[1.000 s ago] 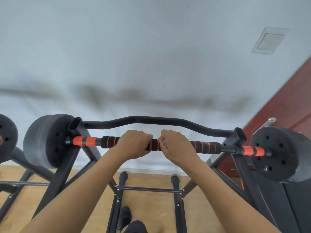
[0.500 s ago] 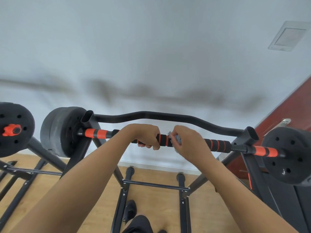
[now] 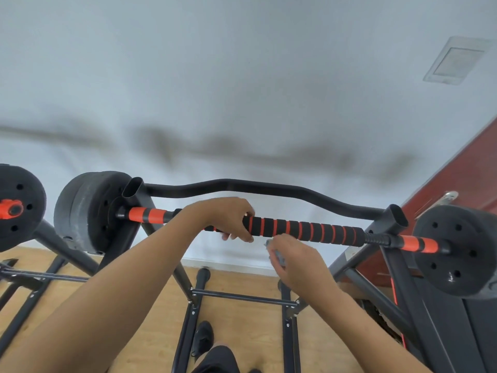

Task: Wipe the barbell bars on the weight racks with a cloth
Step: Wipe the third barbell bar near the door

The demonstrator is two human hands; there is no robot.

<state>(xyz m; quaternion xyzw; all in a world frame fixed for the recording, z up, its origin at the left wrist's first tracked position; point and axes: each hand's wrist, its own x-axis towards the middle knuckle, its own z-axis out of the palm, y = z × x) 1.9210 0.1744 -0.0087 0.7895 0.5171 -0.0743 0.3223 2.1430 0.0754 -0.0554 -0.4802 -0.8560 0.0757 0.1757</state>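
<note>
Wipe of bar (image 3: 309, 230) judged under way. Gripped bar with left hand (image 3: 228, 218); clutched cloth (image 3: 276, 254) in right hand (image 3: 297, 263) just below, apart. Called next for cloth pressed onto bar, drawn rightward.

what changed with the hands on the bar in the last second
The right hand, still gripping the cloth, came off the barbell bar and dropped just below it, toward the person. The left hand stays wrapped around the bar, and the bar still rests on the rack.
</note>
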